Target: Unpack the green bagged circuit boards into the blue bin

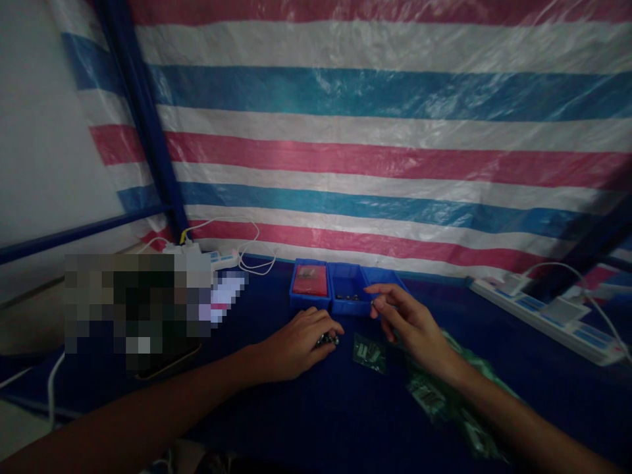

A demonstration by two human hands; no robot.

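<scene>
My left hand (299, 342) rests on the blue tabletop, its fingers curled round several small shiny metal parts (326, 340) that show between thumb and forefinger. My right hand (412, 321) hovers at the front of the right-hand blue bin (382, 276). Its thumb and fingertips pinch together at something dark and tiny, too small to name. The middle blue bin (345, 271) has a few small dark pieces at its bottom. Between my hands lies a clear bag (369, 353) with small parts inside. Under and beside my right forearm are more greenish bags (428, 395).
A left-hand blue bin (295, 301) holds a red packet (310, 280). One white power strip (548, 322) lies at the right, another (224, 259) at the back left with loose cables. A blurred-out patch covers the left side. Striped sheeting (345, 158) hangs behind the table.
</scene>
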